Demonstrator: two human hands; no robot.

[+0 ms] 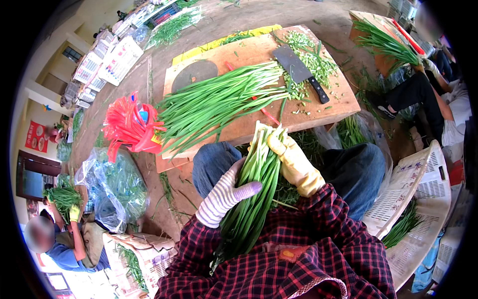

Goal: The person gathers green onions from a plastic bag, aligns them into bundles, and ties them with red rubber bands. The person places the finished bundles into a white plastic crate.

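My left hand [226, 194], in a purple-and-white striped glove, grips a bundle of garlic chives [257, 179] around its middle above my lap. At the pale stem end, my right hand [295, 160] in a yellow rubber glove closes on the same bundle. The leaves hang down toward my plaid shirt. In front of my knees, a larger pile of garlic chives [220, 99] lies across a wooden board [209, 140], with red ties [269, 116] partly under it. A cleaver [298, 67] with a black handle rests on chopped stem ends [317, 61].
Red plastic strips [130, 123] hang at the board's left corner. A clear plastic bag of greens [119, 187] stands on the floor at left. White plastic crates [422, 187] flank me at right and lower left. Co-workers sit at both sides, holding greens.
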